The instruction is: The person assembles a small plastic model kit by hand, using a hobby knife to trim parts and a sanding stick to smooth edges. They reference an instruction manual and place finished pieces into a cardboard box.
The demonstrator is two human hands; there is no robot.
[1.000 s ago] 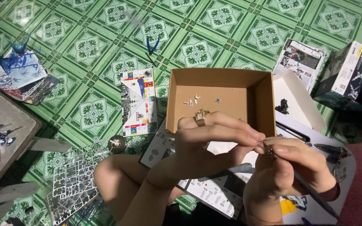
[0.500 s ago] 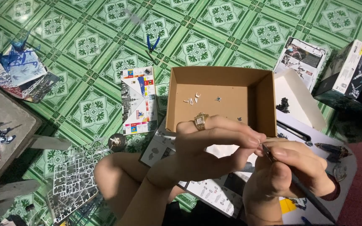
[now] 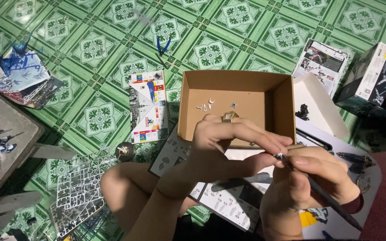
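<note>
Green patterned tiles cover the floor point(image 3: 90, 44), and a person sits on it with model kit things spread all around. The left hand point(image 3: 228, 147) pinches a tiny part point(image 3: 279, 155) between the thumb and the fingertips, and a gold ring sits on one finger. The right hand point(image 3: 313, 178) is closed around a thin dark tool point(image 3: 331, 201), and the tip of the tool touches the tiny part. Both hands hang just in front of an open brown cardboard box point(image 3: 273, 85). A few small white bits point(image 3: 206, 105) lie on the bottom of the box. The step looks like cleaning or trimming the little part with the tool. The next move seems to need a very steady pinch and only a light push, because the part is so small it could pop out and get lost. A paper sheet with drawings point(image 3: 228, 201) lies under the hands. A colourful booklet point(image 3: 147, 105) lies left of the box, and a grey plastic parts frame point(image 3: 77, 192) rests by the knee.
</note>
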